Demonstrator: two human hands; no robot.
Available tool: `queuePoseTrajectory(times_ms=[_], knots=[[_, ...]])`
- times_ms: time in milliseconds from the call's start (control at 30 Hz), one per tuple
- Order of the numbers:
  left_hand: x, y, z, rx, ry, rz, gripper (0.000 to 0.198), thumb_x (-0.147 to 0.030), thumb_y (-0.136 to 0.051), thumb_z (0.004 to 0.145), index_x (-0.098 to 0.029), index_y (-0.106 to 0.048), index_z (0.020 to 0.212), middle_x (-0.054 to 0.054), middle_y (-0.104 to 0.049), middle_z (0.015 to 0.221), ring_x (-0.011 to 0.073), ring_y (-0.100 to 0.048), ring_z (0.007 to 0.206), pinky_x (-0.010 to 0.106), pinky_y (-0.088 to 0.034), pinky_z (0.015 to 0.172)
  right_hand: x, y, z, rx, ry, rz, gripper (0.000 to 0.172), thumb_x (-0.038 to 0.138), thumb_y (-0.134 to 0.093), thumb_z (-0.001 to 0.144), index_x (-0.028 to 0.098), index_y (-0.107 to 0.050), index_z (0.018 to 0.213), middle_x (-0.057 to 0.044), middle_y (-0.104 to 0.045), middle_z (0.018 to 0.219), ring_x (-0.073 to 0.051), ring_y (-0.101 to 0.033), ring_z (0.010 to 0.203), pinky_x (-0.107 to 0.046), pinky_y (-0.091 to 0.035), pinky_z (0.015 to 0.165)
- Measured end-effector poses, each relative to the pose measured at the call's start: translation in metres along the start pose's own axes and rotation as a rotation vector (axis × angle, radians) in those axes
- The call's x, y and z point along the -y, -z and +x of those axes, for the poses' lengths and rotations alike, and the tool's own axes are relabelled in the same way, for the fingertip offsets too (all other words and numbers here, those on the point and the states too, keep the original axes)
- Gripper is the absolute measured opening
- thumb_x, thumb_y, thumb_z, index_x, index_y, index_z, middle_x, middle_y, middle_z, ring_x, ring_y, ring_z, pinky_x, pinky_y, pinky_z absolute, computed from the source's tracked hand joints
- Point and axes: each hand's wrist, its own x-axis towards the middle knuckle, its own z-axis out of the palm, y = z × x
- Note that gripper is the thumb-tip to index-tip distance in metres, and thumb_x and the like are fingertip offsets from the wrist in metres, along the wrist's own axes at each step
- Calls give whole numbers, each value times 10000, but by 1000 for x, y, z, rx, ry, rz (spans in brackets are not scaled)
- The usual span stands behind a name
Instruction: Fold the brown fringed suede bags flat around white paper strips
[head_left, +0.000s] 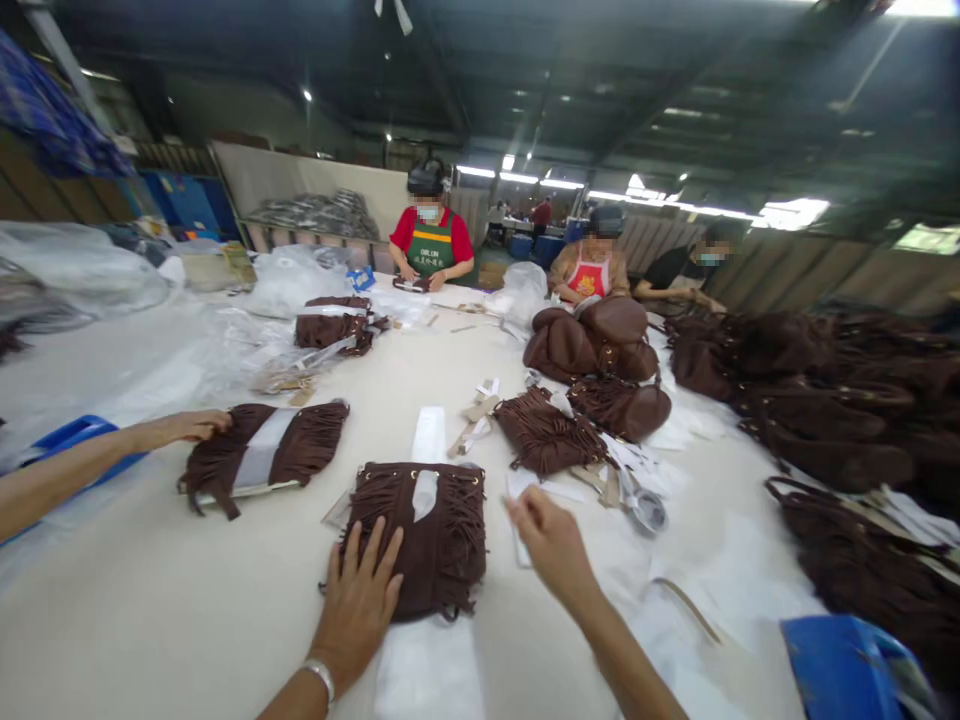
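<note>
A dark brown fringed bag (450,550) lies flat in front of me, with gold-coloured rings near its top edge and a small white piece on its front. My left hand (360,590), a bracelet at its wrist, rests spread on the bag's lower left part. Beneath the bag runs a long white paper strip (427,670), showing above and below it. To the right of the bag, my right hand (551,540) is closed with curled fingers, over a white sheet (523,550). Whatever it may hold is hidden.
At left, a co-worker's hand (184,428) touches another fringed bag (300,450) with a white band. Stacked brown bags (592,345) and a tape roll (646,510) lie right of centre. More bags (825,400) heap at far right. Co-workers (431,240) work across the table.
</note>
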Motion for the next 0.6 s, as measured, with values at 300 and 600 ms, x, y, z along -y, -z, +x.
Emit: queuePoseTrajectory(times_ms=[300, 600], knots=[[3, 2, -2, -59, 0, 60, 613, -229, -489, 890, -286, -298, 1469, 80, -282, 1556, 372, -159, 1439, 636, -215, 1108, -38, -165, -37, -153, 159, -427, 712, 584, -386, 920, 97, -361, 1438, -210, -340, 1501, -342, -286, 1404, -519, -344, 1073], [10, -5, -2, -114, 4, 48, 659, -233, -557, 814, -307, -369, 1442, 75, -382, 1508, 385, -154, 1436, 637, -237, 1080, -56, -157, -26, -90, 163, -568, 728, 576, -388, 922, 151, -258, 1499, -180, -309, 1523, -334, -296, 1403, -538, -368, 1065]])
